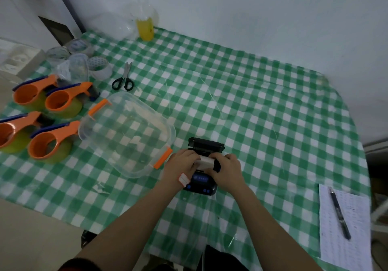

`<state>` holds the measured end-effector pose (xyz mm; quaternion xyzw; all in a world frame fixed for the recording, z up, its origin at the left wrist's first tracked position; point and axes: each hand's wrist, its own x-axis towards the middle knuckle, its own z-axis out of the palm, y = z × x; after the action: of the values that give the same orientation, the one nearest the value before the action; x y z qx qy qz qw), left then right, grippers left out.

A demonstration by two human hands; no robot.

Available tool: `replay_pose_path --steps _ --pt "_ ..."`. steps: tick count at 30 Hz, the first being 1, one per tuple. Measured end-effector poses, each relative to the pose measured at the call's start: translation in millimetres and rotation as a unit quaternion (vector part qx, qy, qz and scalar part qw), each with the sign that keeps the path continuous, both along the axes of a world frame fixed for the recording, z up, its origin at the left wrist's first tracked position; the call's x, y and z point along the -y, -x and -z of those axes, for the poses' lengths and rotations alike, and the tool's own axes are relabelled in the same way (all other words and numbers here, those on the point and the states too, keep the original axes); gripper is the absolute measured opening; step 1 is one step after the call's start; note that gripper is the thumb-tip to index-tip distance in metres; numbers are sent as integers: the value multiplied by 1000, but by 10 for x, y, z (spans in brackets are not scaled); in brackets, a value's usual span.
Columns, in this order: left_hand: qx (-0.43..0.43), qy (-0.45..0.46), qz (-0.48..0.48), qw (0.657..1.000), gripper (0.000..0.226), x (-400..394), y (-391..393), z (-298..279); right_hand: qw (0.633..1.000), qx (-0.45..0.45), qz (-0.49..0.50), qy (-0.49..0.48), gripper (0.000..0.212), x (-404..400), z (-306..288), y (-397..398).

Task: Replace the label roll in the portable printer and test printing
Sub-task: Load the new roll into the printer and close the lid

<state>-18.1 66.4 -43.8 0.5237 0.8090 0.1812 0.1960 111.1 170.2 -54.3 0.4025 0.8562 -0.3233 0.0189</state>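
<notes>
A small black portable printer [201,183] with a lit blue screen lies on the green checked tablecloth, its lid [206,143] flipped open toward the far side. A white label roll [206,162] sits in its bay. My left hand [181,163] and my right hand [227,165] press in from either side, fingertips on the ends of the roll. A small white label with a red edge [184,179] sticks to my left wrist.
A clear plastic box with orange clips [126,134] stands just left of the printer. Several orange tape dispensers [48,142], tape rolls [98,67] and scissors [123,78] lie further left. A printed sheet [344,247] with a pen [340,212] lies at the right edge.
</notes>
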Motion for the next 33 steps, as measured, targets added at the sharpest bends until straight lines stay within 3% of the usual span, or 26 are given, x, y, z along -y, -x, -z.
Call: replay_pose_path --steps 6,14,21,27,30,33 --pt "-20 -3 16 1000 18 10 45 46 986 19 -76 -147 41 97 57 -43" --pt "-110 1 69 992 32 -18 69 138 981 -35 -57 -183 28 176 86 -104" --pt "-131 -28 65 989 31 8 35 157 983 -94 -47 -151 6 197 170 -179" --pt "-117 -28 59 991 27 77 8 133 962 -208 52 -169 27 -37 -192 -74" --pt "-118 -35 67 990 12 115 0 127 984 -148 67 -72 26 -225 -289 76" --pt "-127 -31 67 989 27 127 -1 128 990 -119 75 11 22 -263 -298 123"
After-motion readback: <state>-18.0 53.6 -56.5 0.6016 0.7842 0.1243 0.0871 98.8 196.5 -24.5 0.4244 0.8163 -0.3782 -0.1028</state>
